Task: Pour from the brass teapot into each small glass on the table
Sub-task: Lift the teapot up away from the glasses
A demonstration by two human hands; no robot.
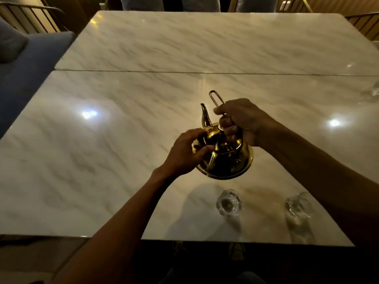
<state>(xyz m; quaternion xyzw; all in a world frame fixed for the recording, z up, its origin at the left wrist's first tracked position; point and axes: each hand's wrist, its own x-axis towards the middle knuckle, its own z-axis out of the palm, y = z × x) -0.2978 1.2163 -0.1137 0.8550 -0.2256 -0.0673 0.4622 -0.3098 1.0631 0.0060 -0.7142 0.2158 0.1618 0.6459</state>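
A: Right hand (241, 121)?
B: Right of centre frame, fingers curled closed in a fist grip, forearm running in from the lower right.
A: Left hand (187, 153)?
B: Centre frame, just below the right. Fingers bent, thumb pinching toward them. Forearm comes up from bottom left.

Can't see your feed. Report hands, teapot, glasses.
Right hand gripping handle of brass teapot; left hand on its lid side. Spout pointing away, no pour visible. Two small glasses near edge, third far right. Nothing between.
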